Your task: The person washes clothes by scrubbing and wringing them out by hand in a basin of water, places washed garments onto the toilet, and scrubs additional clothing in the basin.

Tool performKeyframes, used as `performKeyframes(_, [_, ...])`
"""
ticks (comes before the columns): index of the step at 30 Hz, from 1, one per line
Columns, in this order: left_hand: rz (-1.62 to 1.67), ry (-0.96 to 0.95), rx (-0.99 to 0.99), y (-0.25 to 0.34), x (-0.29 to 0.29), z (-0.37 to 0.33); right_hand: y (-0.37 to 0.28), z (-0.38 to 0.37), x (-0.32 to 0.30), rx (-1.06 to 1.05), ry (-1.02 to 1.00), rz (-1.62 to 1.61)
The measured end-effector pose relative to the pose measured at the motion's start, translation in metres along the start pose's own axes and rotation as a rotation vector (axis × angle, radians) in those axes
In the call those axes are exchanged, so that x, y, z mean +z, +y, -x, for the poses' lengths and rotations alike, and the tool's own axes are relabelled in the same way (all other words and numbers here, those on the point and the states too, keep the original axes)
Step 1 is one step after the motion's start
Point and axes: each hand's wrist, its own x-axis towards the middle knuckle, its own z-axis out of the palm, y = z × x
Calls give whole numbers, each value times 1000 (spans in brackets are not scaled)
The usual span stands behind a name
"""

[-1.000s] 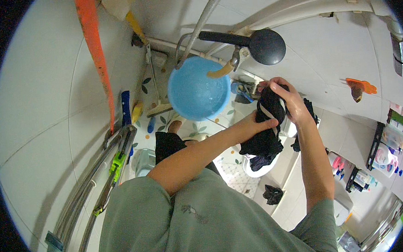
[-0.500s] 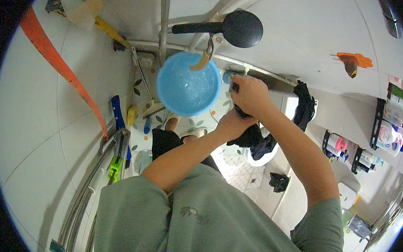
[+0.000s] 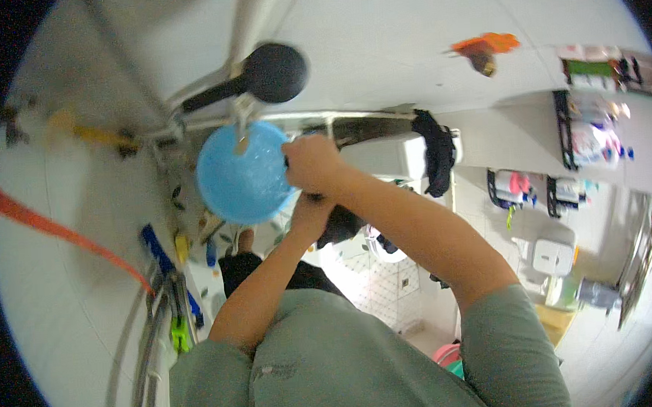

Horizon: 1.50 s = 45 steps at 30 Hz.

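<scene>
Both my hands grip one bunched black cloth [image 3: 342, 226], apparently a garment. My right hand [image 3: 315, 164] is closed round its upper part, overlapping the right rim of a blue basin [image 3: 210, 182] in the view. My left hand [image 3: 313, 218] is closed on it just below, nearer my body. The cloth's loose end hangs down to the right of my left wrist; the part inside my fists is hidden. Water with a broken, bubbly surface shows in the basin. A tap with a yellowish spout [image 3: 242, 143] hangs over it.
A black shower head [image 3: 276, 72] juts from the wall above the basin. Another black cloth [image 3: 436, 156] drapes over a ledge at right. Wall racks with bottles [image 3: 519, 184] stand farther right. An orange strap [image 3: 74, 237] and metal poles [image 3: 152, 348] are at left.
The whole view has swung, shifting the surroundings. My hands, still gripping the black cloth, have come left to the basin's right rim. Less of the cloth hangs in sight.
</scene>
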Motion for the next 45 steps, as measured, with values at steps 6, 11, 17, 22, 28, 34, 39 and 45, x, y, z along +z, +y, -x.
performKeyframes(6, [-11,-318,-74,44,-14,-2,51,65,-27,216,389,-1046])
performKeyframes(11, [136,-529,-79,94,-12,2,76,124,-64,171,771,-1159])
performKeyframes(17, [680,-493,-268,62,10,0,70,152,-76,129,1024,-1084])
performKeyframes(22, [1009,-286,-242,57,55,24,54,155,-58,54,1218,-767])
performKeyframes(28, [1158,-274,-285,58,69,18,39,160,-42,79,1323,-797])
performKeyframes(34, [1077,-135,-160,121,61,-10,50,178,-52,324,1387,-1524])
performKeyframes(39, [218,64,569,195,83,12,55,188,-51,396,1098,-2404])
performKeyframes(45, [-532,-371,1431,210,109,49,99,202,-34,180,471,-2146])
